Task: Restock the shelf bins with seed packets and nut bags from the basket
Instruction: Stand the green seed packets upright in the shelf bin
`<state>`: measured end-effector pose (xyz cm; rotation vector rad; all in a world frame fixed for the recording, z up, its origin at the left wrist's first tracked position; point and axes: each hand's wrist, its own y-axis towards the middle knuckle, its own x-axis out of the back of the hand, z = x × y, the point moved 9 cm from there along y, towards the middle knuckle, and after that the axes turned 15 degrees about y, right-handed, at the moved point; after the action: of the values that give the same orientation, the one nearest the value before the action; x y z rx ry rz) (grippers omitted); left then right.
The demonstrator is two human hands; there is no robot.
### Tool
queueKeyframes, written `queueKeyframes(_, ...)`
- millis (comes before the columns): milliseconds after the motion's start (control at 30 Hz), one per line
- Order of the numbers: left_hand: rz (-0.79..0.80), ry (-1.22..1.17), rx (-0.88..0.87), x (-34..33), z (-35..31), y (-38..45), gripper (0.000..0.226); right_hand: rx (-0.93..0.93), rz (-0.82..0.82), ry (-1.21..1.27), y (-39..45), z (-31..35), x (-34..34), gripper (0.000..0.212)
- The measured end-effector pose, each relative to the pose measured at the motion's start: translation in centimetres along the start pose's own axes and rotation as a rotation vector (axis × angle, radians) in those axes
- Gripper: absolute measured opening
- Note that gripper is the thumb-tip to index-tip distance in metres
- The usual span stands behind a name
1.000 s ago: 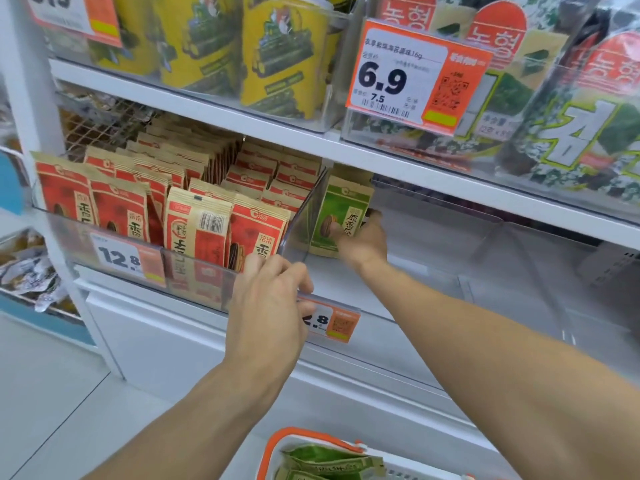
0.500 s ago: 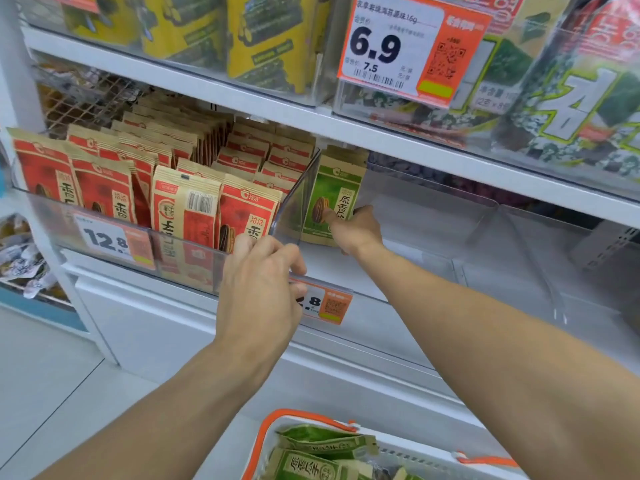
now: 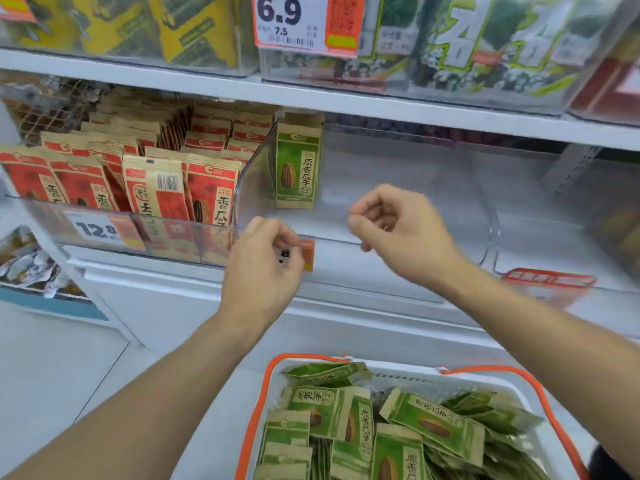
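- Far left, lower level: pile of pale wrapped snacks [image 3: 24, 265], partly cut off by the frame edge
- Left bin [image 3: 104, 237], clear plastic front: packed with upright red seed packets [image 3: 156, 188] in rows, front row leaning on the front wall; price tag [image 3: 95, 228] reading 12.8 stuck on that wall
- Clear divider [image 3: 256, 168] between the red bin and the next bin
- Middle bin [image 3: 398, 216]: one green seed packet [image 3: 297, 168] standing upright, just right of the divider, toward the back; bare floor elsewhere in that bin
- Left hand [image 3: 263, 261]: in front of the bin's front edge near the divider, fingers loosely curled, nothing held; partly covers an orange label [image 3: 308, 254] on the rail
- Right hand [image 3: 398, 233]: in front of the middle bin, apart from the green packet, fingers loosely curled, nothing held; motion-blurred
- Shelf above: yellow bags [image 3: 194, 26] on the left, 6.9 price card [image 3: 304, 22] in the centre, green seaweed packs [image 3: 485, 39] on the right, all behind clear fronts
- Bottom centre to right: white basket [image 3: 398, 374] with orange handles [image 3: 263, 410], below the hands, holding a loose heap of green packets [image 3: 426, 427] lying at mixed angles
- Right rail: red label [image 3: 550, 280], blurred, text unreadable
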<state>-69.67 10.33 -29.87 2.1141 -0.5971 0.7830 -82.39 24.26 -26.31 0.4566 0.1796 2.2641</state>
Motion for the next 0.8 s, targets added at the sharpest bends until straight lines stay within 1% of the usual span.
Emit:
queueKeyframes(33,0.085,-0.019,0.06,-1.4,0.0,-0.8,0.01,-0.013,0.059,0.028,-2.6,-0.4,-0.3,0.015)
queueKeyframes(100,0.318,-0.007,0.165,-5.0,0.3,-3.3,0.007,-0.136,0.169,0.091,-7.3,-3.6,-1.1,0.014)
queueKeyframes(167,0.54,0.064,0.163,-8.3,0.8,-6.5,0.002,-0.344,0.217,0.119,-11.0,-8.9,-1.2,0.008)
queueKeyframes(200,0.643,0.112,0.148,-9.7,1.1,-8.3,0.006,-0.439,0.22,0.096,-12.5,-12.0,-1.0,0.007)
queueKeyframes(233,0.743,0.169,0.13,-11.0,1.5,-10.1,0.012,-0.504,0.235,0.021,-13.8,-14.9,-0.7,0.007)
queueKeyframes(300,0.884,0.287,0.093,-13.0,2.2,-13.3,0.022,-0.574,0.341,-0.256,-15.6,-19.3,-0.5,0.013)
queueKeyframes(367,0.956,0.349,0.099,-14.5,2.7,-16.3,0.029,-0.623,0.421,-0.461,-16.9,-22.1,-0.5,0.028)
queueKeyframes(433,1.014,0.358,0.164,-15.8,3.5,-19.3,0.034,-0.69,0.446,-0.577,-17.8,-24.3,0.1,0.035)
queueKeyframes(500,1.06,0.362,0.2,-17.2,3.9,-22.0,0.039,-0.767,0.492,-0.645,-18.7,-26.1,0.5,0.025)
queueKeyframes(567,1.097,0.363,0.168,-18.4,3.8,-24.1,0.05,-0.828,0.528,-0.693,-19.5,-27.3,1.1,0.013)
queueKeyframes(600,1.109,0.361,0.146,-18.7,3.5,-24.6,0.055,-0.85,0.543,-0.707,-19.8,-27.7,1.5,0.014)
queueKeyframes(633,1.116,0.357,0.129,-19.0,3.3,-24.8,0.057,-0.864,0.553,-0.715,-20.0,-28.1,1.8,0.019)
queueKeyframes(700,1.088,0.346,0.089,-19.1,2.8,-24.4,0.053,-0.91,0.569,-0.714,-20.7,-28.3,2.7,0.032)
queueKeyframes(800,1.058,0.301,0.055,-18.8,1.9,-24.0,0.043,-0.962,0.601,-0.746,-21.6,-28.4,3.4,0.034)
